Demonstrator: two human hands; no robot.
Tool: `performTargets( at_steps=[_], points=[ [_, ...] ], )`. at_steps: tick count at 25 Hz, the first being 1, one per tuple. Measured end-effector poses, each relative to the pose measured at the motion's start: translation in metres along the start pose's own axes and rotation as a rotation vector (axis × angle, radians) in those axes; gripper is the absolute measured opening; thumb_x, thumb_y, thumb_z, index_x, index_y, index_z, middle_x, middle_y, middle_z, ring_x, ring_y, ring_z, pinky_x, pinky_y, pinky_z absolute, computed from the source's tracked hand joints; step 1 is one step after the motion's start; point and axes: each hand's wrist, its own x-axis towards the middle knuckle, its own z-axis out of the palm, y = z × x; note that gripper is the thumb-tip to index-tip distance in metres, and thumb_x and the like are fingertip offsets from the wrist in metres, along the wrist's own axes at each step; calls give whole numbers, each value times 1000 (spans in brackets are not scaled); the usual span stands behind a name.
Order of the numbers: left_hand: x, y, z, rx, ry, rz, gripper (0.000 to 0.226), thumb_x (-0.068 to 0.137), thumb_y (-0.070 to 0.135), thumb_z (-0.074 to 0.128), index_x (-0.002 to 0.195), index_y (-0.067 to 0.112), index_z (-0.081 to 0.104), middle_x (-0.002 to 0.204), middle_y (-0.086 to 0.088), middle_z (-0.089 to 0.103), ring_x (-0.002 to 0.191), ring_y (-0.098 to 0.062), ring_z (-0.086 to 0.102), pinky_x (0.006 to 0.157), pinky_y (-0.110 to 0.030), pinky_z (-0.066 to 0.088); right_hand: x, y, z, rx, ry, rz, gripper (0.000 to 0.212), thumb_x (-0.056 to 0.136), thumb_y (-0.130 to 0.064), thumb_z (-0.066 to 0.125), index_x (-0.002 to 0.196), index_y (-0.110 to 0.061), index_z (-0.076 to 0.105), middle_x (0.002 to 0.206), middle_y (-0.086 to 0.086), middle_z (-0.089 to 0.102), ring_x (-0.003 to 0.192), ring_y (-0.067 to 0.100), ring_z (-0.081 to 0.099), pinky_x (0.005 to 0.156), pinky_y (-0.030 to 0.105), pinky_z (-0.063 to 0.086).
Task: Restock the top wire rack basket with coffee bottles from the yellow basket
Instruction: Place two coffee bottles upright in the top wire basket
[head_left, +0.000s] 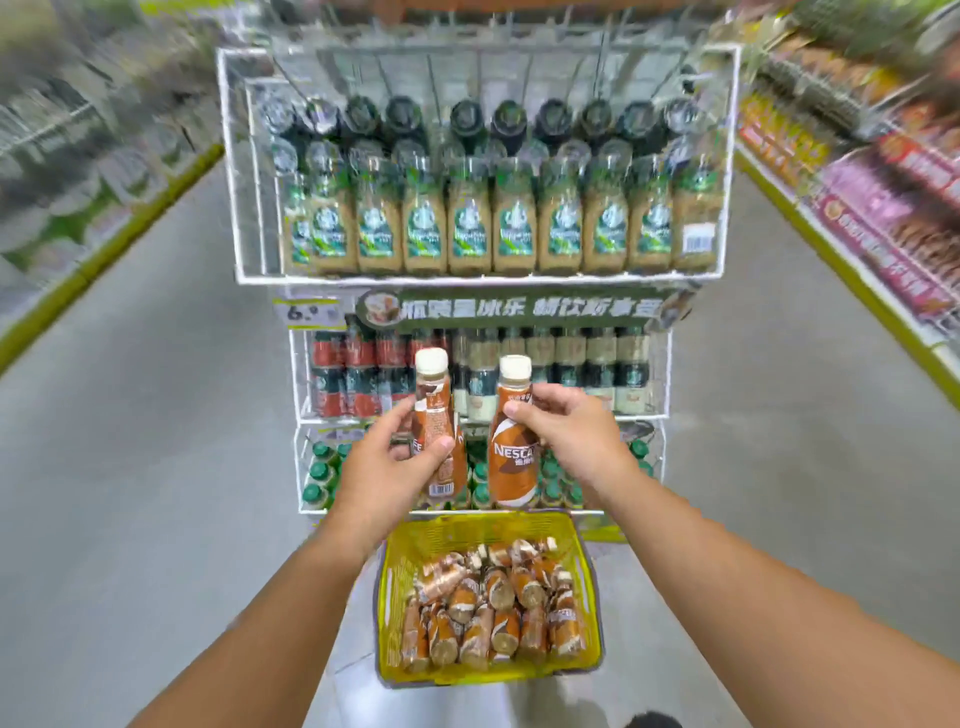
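view from a head-worn camera in a shop aisle, looking down at a tiered white wire rack. going left to right: the left hand (397, 467) is clenched round the waist of an orange coffee bottle (439, 431) with a cream cap, held upright but tilted slightly, barcode facing the camera. just beside it, not quite touching, the right hand (563, 436) grasps a second coffee bottle (511, 441) upright, thumb across its shoulder, logo facing out. both bottles hang in the air in front of the rack's middle tiers, well below the top wire rack basket (228, 171). that basket already looks packed along its front edge with green-labelled bottles (470, 228); any free room seems to be behind them or above, though blur makes this hard to tell. on the floor, below the hands, the yellow basket (387, 597) holds many more orange bottles lying on their sides.

to do this step well, both bottles should be lifted clear over the basket's front rim, then lowered upright into a gap, one at a time, so neither knocks the standing row.
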Motion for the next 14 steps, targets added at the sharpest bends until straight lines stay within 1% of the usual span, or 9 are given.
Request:
performTargets(
  at_steps=[2, 3, 4, 6, 7, 8, 10, 12, 14],
  points=[
    [-14, 70, -19, 1, 22, 39, 64, 84, 29, 83, 140, 38, 55, 126, 7, 68, 106, -12, 68, 73, -11, 50, -17, -75, -6, -29, -5, -48, 14, 85, -24, 84, 96, -27, 76, 92, -12, 79, 89, 5, 74, 73, 18, 55],
    [-22, 109, -31, 3, 31, 60, 64, 84, 27, 83, 142, 34, 55, 125, 7, 66, 103, -8, 67, 70, -6, 47, -25, -116, -9, -56, -8, -74, 15, 85, -27, 83, 99, -26, 78, 95, -10, 80, 92, 8, 75, 72, 19, 55],
    [-31, 144, -43, -1, 31, 65, 65, 85, 25, 82, 143, 30, 54, 122, 7, 65, 95, -3, 66, 64, -2, 45, -33, -152, -11, -69, -13, -84, 16, 85, -29, 83, 100, -25, 79, 96, -9, 80, 93, 11, 75, 71, 20, 55],
    [-49, 214, -64, 5, 34, 95, 62, 87, 22, 80, 143, 30, 52, 112, 12, 65, 76, 7, 66, 56, -1, 45, -50, -222, -16, -69, -3, -100, 17, 85, -32, 83, 100, -25, 79, 97, -9, 80, 95, 12, 75, 77, 29, 59],
    [-56, 244, -74, 8, 44, 116, 61, 87, 24, 80, 141, 32, 52, 106, 18, 64, 70, 9, 67, 56, -3, 46, -58, -254, -17, -77, 1, -110, 19, 84, -34, 83, 100, -25, 80, 98, -10, 80, 96, 12, 75, 82, 34, 60],
    [-62, 270, -84, 9, 60, 135, 61, 86, 26, 80, 141, 33, 53, 103, 24, 62, 67, 12, 67, 57, -6, 48, -64, -283, -17, -91, 4, -122, 22, 83, -37, 84, 101, -26, 80, 99, -11, 80, 97, 12, 75, 86, 37, 60],
    [-68, 312, -102, 24, 76, 176, 65, 83, 34, 83, 142, 35, 54, 103, 29, 60, 73, 7, 69, 66, -15, 53, -73, -330, -15, -92, 11, -152, 22, 82, -38, 84, 101, -27, 80, 100, -11, 79, 98, 11, 74, 87, 35, 59],
    [-71, 345, -119, 52, 67, 201, 69, 78, 46, 84, 140, 38, 56, 113, 20, 64, 90, -4, 71, 79, -27, 57, -80, -368, -10, -49, 29, -174, 24, 78, -40, 88, 96, -29, 79, 100, -11, 79, 100, 15, 74, 87, 36, 58],
    [-74, 371, -135, 85, 73, 234, 76, 69, 57, 84, 138, 39, 57, 126, 10, 64, 105, -14, 67, 95, -39, 56, -87, -400, -1, -2, 26, -187, 42, 69, -48, 91, 102, -27, 78, 103, -9, 79, 102, 19, 74, 89, 41, 58]
  ],
)
